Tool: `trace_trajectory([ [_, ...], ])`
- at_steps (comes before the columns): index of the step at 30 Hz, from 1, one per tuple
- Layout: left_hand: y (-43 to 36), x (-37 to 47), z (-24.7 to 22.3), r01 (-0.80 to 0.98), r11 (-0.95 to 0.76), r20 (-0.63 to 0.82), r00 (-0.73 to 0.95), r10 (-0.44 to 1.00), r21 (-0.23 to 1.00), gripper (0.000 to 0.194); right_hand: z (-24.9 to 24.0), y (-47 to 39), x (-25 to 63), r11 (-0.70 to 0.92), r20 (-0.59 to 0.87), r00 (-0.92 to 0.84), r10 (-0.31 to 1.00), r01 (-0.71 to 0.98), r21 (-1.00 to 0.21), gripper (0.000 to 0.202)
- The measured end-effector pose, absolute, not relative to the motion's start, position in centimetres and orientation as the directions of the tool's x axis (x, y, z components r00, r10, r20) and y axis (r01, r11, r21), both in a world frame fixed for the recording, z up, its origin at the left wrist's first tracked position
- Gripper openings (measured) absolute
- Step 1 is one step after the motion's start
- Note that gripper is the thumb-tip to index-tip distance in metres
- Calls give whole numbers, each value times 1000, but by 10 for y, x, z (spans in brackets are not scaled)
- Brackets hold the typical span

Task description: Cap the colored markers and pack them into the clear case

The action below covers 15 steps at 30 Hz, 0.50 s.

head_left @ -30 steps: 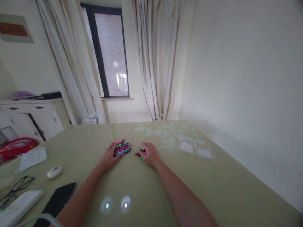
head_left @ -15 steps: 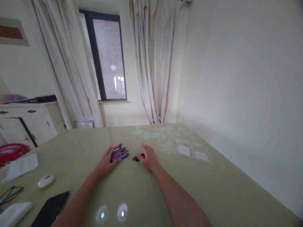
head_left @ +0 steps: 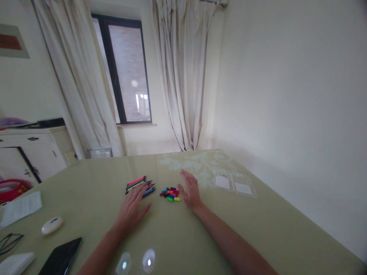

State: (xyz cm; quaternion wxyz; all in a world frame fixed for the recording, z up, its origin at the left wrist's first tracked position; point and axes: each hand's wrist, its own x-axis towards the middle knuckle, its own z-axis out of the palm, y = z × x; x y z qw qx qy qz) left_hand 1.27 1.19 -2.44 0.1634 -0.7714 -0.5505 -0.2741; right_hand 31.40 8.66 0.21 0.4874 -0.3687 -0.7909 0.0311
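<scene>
Slim, dark-tipped coloured pens (head_left: 136, 182) lie bunched, yr L hand (head_left: 133, 208) open over their near side, contact unclear; stubby bright caps (head_left: 170, 194) sit piled just left of yr R hand (head_left: 191, 190), open & empty. Vs. a moment ago, R hand's off the caps. Glossy greenish desk (head_left: 172, 233); creased pale curtains (head_left: 183, 76), dark-framed window (head_left: 129, 72) at far side.

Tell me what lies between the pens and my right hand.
A small heap of coloured caps lies on the tabletop between the pens and your right hand, seen in the head view.
</scene>
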Motion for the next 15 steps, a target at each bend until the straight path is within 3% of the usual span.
trace_trajectory([
  [3,8,59,-19,895,-445,547,357,757,31,57,-7,98,332,597,707,-13,707,547,-587,50],
  [7,27,124,-15,864,-485,341,420,841,132,71,-21,116,344,384,500,239,833,400,-832,59],
  [10,47,155,-13,884,-412,250,357,900,221,60,-27,119,346,347,435,216,874,348,-871,55],
  [15,77,167,-7,872,-415,280,343,896,258,36,-26,112,340,404,457,22,889,430,-807,45],
])
